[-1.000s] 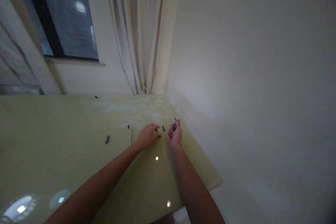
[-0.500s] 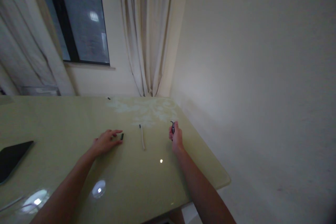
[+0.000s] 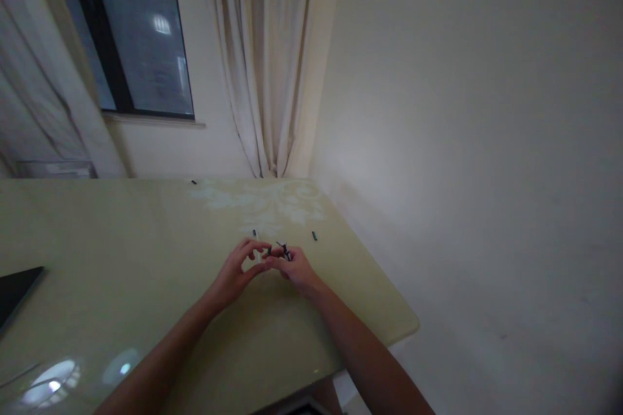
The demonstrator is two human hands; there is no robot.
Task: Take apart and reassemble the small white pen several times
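Note:
My left hand point(image 3: 242, 271) is closed in a pinch on a small dark green piece point(image 3: 269, 251). My right hand point(image 3: 296, 270) grips a small silver-and-black tool with a thin lever sticking out point(image 3: 285, 251); its exact kind is too small to make out. Both hands meet over the table, their fingertips close together or touching. Behind them lies a thin white cable-like strip with a dark end point(image 3: 254, 233), mostly covered by the fingers. A small dark rectangular piece point(image 3: 314, 235) lies on the table beyond my right hand.
The glossy pale table point(image 3: 160, 227) has a corner at the right, near a plain wall point(image 3: 462, 162). A dark flat object point(image 3: 17, 292) lies at the left, and a tiny dark piece point(image 3: 193, 182) near the far edge. Curtains point(image 3: 265, 65) and a window point(image 3: 141, 32) stand behind.
My left hand has moved right with the dark green piece, and my right hand left with the tool, so they meet. The dark piece at the right is now uncovered. The view has shifted slightly right.

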